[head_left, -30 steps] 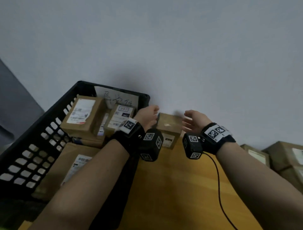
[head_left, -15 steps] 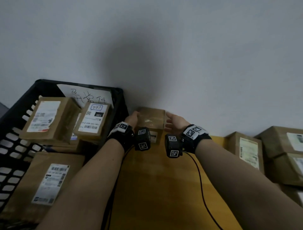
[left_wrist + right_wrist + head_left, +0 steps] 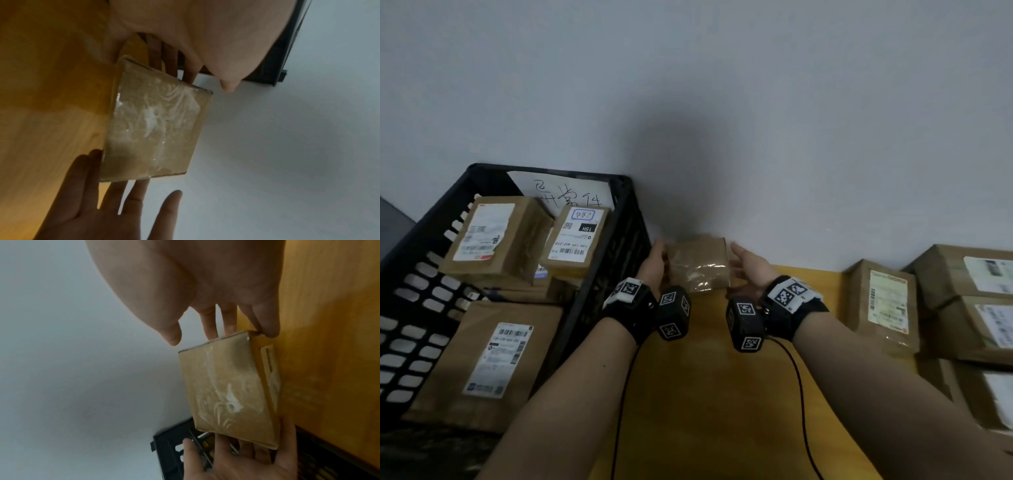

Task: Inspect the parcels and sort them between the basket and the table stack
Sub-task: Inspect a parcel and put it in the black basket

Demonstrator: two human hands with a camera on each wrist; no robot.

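A small brown cardboard parcel (image 3: 697, 263) with a wrinkled taped face is clamped between my two hands over the far end of the yellow table (image 3: 705, 394), near the wall. My left hand (image 3: 654, 263) presses its left edge with straight fingers (image 3: 185, 71), thumb free. Pressing the opposite edge is my right hand (image 3: 748, 267), its fingers (image 3: 228, 321) also straight. In the right wrist view the parcel (image 3: 224, 394) has a label on the side facing the table. The black basket (image 3: 626, 219) at left holds several labelled parcels. I cannot tell whether the parcel touches the table.
A stack of labelled cardboard parcels (image 3: 887, 301) stands on the table at right, with more boxes (image 3: 976, 274) behind it. A handwritten paper sign (image 3: 565, 192) leans inside the basket's far wall. A grey wall rises straight behind the table. A black cable (image 3: 798, 383) trails from my right wrist.
Both hands have closed in on the small parcel from either side. The parcel has tipped, and its taped face now points toward me.
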